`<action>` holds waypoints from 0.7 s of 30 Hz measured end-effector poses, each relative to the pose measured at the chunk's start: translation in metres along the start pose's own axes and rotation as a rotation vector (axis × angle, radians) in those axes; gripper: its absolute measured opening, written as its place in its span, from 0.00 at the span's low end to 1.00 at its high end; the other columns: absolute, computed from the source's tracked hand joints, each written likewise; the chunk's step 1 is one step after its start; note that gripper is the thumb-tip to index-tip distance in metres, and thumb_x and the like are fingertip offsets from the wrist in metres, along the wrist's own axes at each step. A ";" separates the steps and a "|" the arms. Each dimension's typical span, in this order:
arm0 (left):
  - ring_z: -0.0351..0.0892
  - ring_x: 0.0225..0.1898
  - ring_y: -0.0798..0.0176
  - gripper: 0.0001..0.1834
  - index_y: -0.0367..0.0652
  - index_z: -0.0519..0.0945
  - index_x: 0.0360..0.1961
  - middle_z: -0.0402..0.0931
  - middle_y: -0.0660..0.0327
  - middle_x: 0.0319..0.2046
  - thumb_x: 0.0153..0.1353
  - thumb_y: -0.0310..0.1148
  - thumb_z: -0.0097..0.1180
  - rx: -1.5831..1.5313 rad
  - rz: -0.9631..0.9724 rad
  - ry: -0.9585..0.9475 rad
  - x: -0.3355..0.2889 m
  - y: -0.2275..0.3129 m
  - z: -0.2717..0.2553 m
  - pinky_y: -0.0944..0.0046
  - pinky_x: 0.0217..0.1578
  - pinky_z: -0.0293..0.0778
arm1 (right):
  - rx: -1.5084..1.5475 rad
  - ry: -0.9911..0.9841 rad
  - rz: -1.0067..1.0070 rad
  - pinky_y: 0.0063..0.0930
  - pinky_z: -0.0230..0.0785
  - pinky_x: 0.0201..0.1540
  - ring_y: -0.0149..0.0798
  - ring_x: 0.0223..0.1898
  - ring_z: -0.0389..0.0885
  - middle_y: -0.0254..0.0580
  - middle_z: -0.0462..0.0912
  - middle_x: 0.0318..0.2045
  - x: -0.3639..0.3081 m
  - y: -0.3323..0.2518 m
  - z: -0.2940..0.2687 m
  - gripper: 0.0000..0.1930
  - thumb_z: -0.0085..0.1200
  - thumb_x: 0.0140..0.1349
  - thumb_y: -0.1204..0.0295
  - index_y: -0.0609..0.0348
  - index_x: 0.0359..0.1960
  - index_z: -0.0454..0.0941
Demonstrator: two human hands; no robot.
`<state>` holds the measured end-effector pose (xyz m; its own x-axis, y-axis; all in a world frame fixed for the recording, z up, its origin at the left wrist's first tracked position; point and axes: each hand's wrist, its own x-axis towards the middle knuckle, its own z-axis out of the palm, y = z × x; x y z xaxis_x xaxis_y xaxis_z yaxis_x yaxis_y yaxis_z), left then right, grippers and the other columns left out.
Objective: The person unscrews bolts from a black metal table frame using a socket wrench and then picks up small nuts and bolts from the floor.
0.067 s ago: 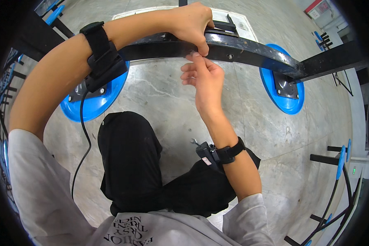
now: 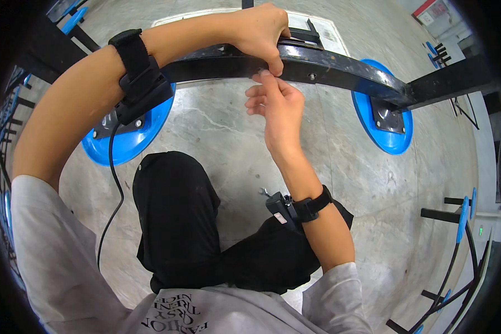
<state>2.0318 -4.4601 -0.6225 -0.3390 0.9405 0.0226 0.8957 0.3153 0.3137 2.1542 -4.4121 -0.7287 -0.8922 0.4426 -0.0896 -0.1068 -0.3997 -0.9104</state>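
Observation:
A black metal beam [image 2: 350, 75] arches across the far side in front of me. My left hand [image 2: 260, 34] reaches over it from above, thumb on the near face and fingers curled toward the far side, where they are partly hidden. Just below that thumb, my right hand [image 2: 281, 103] pinches thumb and forefinger together against the near face. Whatever sits between those fingertips is too small to make out; the other fingers are loosely bent. To the right of both hands, a bolt end with a nut [image 2: 312, 77] sticks out of the beam.
Blue round seats [image 2: 392, 146] lie under the beam's ends, bolted to black plates. A wrench [image 2: 264, 192] shows beside the black device [image 2: 281, 210] on my right wrist. A cable [image 2: 119, 189] hangs from my left wrist device. Similar black frames [image 2: 462, 222] stand at the right.

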 end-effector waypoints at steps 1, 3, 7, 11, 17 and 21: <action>0.74 0.17 0.55 0.33 0.26 0.79 0.36 0.74 0.45 0.17 0.23 0.36 0.61 -0.025 0.075 0.089 0.003 -0.002 0.004 0.63 0.24 0.72 | -0.013 0.017 -0.016 0.20 0.66 0.20 0.29 0.17 0.73 0.42 0.76 0.20 0.001 -0.003 0.002 0.16 0.50 0.60 0.64 0.71 0.31 0.75; 0.74 0.17 0.55 0.32 0.26 0.79 0.36 0.74 0.45 0.17 0.24 0.36 0.62 0.006 0.094 0.072 0.009 -0.011 0.002 0.63 0.24 0.72 | -0.026 0.050 -0.038 0.20 0.66 0.19 0.29 0.16 0.73 0.42 0.76 0.19 0.002 -0.006 0.005 0.16 0.50 0.60 0.64 0.70 0.29 0.75; 0.75 0.19 0.52 0.33 0.25 0.78 0.36 0.74 0.43 0.17 0.23 0.38 0.62 0.029 0.068 0.067 0.010 -0.019 -0.005 0.62 0.26 0.73 | -0.057 0.173 -0.118 0.18 0.60 0.18 0.24 0.14 0.67 0.36 0.75 0.17 0.007 -0.001 0.021 0.12 0.55 0.57 0.69 0.67 0.23 0.74; 0.75 0.20 0.51 0.30 0.27 0.78 0.30 0.74 0.43 0.17 0.23 0.40 0.62 -0.006 0.101 0.103 0.022 -0.026 -0.009 0.61 0.27 0.72 | -0.138 0.357 -0.278 0.15 0.53 0.19 0.19 0.17 0.64 0.31 0.73 0.17 0.021 0.006 0.029 0.11 0.59 0.53 0.71 0.67 0.23 0.74; 0.74 0.21 0.58 0.35 0.29 0.79 0.40 0.75 0.46 0.19 0.27 0.42 0.64 0.027 0.037 0.080 0.028 -0.027 -0.010 0.65 0.30 0.72 | 0.013 0.457 -0.258 0.16 0.57 0.22 0.20 0.19 0.64 0.30 0.72 0.17 0.033 0.013 0.035 0.11 0.59 0.53 0.71 0.67 0.24 0.73; 0.76 0.23 0.57 0.33 0.30 0.80 0.39 0.76 0.47 0.21 0.28 0.42 0.64 0.048 0.060 0.042 0.033 -0.036 -0.003 0.65 0.31 0.72 | -0.004 0.485 -0.354 0.16 0.58 0.23 0.21 0.19 0.64 0.29 0.71 0.16 0.035 0.024 0.040 0.11 0.59 0.54 0.70 0.67 0.26 0.73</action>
<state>1.9878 -4.4405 -0.6304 -0.2954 0.9521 0.0795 0.9269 0.2654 0.2652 2.1029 -4.4379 -0.7374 -0.5006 0.8644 0.0461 -0.3587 -0.1587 -0.9199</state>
